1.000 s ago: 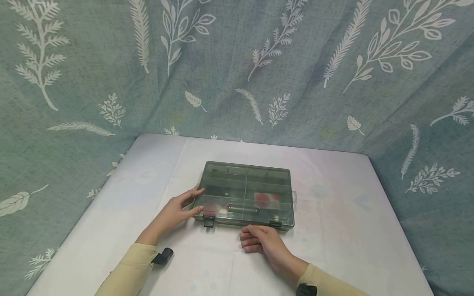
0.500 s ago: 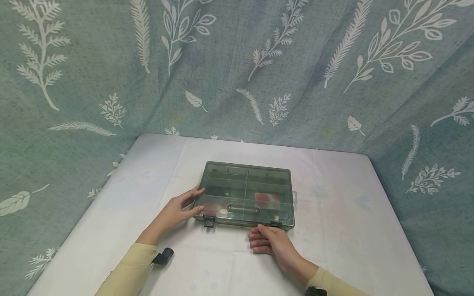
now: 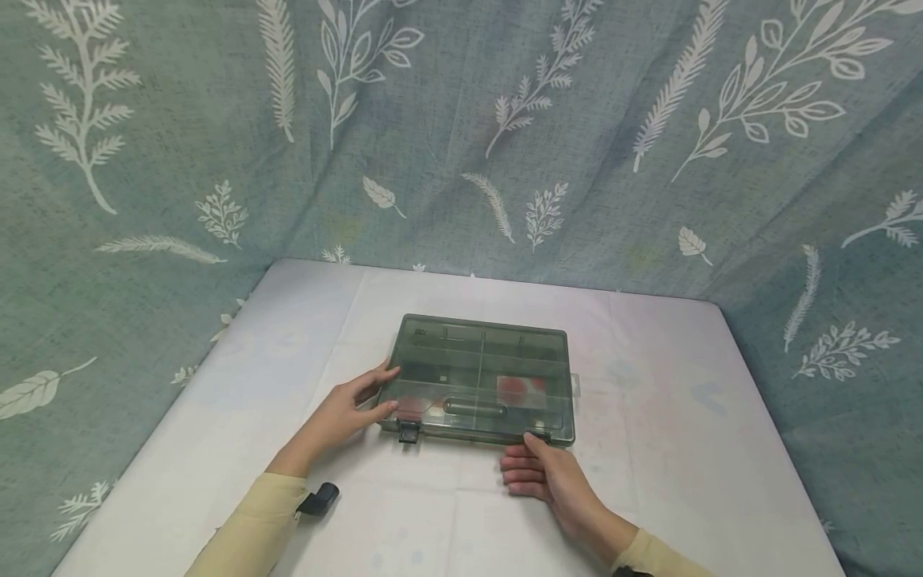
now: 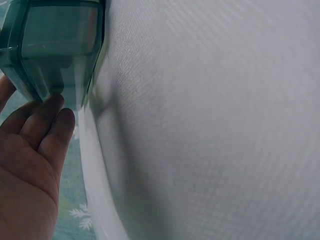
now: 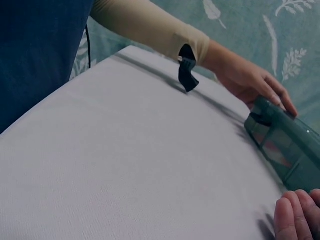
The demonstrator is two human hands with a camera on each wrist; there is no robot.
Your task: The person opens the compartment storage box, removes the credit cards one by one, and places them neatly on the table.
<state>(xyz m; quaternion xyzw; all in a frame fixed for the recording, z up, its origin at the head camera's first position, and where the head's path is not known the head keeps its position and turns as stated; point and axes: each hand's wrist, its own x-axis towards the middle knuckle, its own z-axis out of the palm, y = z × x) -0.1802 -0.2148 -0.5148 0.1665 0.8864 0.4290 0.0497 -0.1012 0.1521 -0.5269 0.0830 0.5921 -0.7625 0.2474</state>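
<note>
A translucent green plastic storage box (image 3: pixel 433 353) lies flat on the white-covered table, lid down. My left hand (image 3: pixel 353 409) holds its left end, with thumb and a fingertip over the lid's edge; in the left wrist view the other fingers (image 4: pixel 42 125) lie against the end wall. At the front, the left latch (image 3: pixel 409 433) hangs flipped outward. My right hand (image 3: pixel 558 481) is at the right end of the front edge. Its thumb reaches the right latch, mostly covering it, while the other fingers are loosely bent below.
Through the lid show dividers and a red-and-white piece (image 3: pixel 521 391). A clear tab (image 3: pixel 575 385) sticks out at the box's right side. White cloth covers the table (image 3: pixel 678 449). Leaf-patterned green fabric (image 3: pixel 447 144) hangs behind and at both sides.
My right hand has slid rightward along the front of the box, from near its middle to the right latch. The left hand and the box have stayed in place.
</note>
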